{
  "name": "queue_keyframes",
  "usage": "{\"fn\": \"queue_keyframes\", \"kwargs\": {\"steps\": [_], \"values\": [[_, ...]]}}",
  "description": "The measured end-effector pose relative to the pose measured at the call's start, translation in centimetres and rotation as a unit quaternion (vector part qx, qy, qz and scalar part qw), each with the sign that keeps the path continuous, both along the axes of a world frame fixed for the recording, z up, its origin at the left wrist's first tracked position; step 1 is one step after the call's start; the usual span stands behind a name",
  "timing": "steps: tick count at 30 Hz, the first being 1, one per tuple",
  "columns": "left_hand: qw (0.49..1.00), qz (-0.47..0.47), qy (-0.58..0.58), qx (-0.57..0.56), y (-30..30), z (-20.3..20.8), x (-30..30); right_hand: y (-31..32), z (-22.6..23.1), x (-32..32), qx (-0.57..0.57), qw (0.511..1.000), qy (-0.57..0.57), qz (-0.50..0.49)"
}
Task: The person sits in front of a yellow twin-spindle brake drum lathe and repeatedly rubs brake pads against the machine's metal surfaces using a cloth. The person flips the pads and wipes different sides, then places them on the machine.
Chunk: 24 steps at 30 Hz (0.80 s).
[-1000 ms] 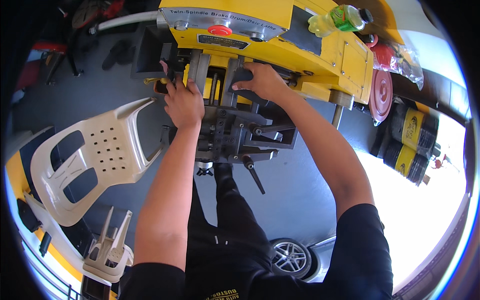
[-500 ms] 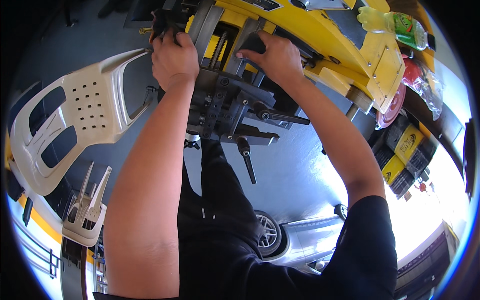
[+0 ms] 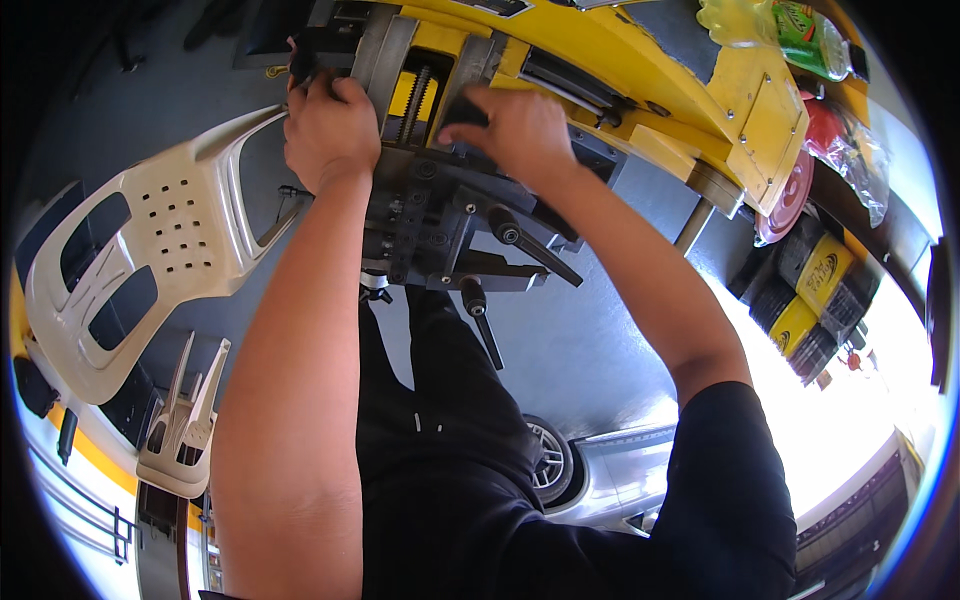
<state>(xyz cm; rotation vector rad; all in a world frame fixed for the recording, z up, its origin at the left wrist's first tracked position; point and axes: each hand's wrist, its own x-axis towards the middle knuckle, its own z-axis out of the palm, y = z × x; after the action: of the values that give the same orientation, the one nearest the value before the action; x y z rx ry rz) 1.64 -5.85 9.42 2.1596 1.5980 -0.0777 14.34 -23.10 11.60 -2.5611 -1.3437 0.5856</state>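
Observation:
A yellow machine [image 3: 640,60] with two grey metal rails lies ahead of me, and a threaded rod [image 3: 416,105] runs between them. My left hand [image 3: 333,130] is closed beside the left rail [image 3: 385,60], its fingers curled around something dark that they mostly hide. Over the right rail [image 3: 480,60], my right hand [image 3: 520,130] pinches a dark block-like piece [image 3: 462,112] between thumb and fingers. Just below both hands sits a dark metal carriage [image 3: 415,215] with two black clamp levers [image 3: 535,250] pointing toward the lower right.
A cream plastic chair [image 3: 150,260] lies tilted at the left, with another chair [image 3: 183,440] behind it. At the upper right are a green-labelled bottle [image 3: 805,40], a plastic bag [image 3: 850,150] and black-and-yellow packages [image 3: 815,285]. A silver car [image 3: 620,475] stands at lower right.
My right hand has moved left and nearer along the rail with the dark piece, toward the threaded rod. My left hand stays beside the left rail. The whole view has shifted slightly.

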Motion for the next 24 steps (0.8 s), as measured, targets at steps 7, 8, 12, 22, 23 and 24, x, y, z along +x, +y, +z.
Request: {"fn": "queue_keyframes", "kwargs": {"steps": [7, 8, 12, 22, 23, 24], "values": [[1.000, 0.005, 0.013, 0.003, 0.0, 0.3, 0.1, 1.2, -0.4, 0.0, -0.046, 0.998, -0.046, -0.015], [1.000, 0.004, 0.011, 0.004, 0.0, 0.1, 0.1, 0.9, -0.3, 0.1, -0.042, 0.999, -0.031, 0.008], [1.000, 0.002, 0.013, 0.000, -0.1, 0.4, -0.1, 1.8, -0.4, 2.3, -0.023, 0.999, -0.020, -0.030], [1.000, 0.002, 0.023, -0.013, -0.1, 0.7, 0.0, 2.5, -0.2, 3.1, -0.024, 0.995, -0.049, -0.086], [1.000, 0.000, 0.015, -0.006, 0.1, 0.5, 0.0, 2.6, -1.0, 4.2, 0.089, 0.986, -0.047, -0.130], [1.000, -0.003, 0.006, 0.001, 0.1, 0.3, 0.0, 2.0, -1.6, 3.4, 0.063, 0.991, -0.048, -0.109]]}}
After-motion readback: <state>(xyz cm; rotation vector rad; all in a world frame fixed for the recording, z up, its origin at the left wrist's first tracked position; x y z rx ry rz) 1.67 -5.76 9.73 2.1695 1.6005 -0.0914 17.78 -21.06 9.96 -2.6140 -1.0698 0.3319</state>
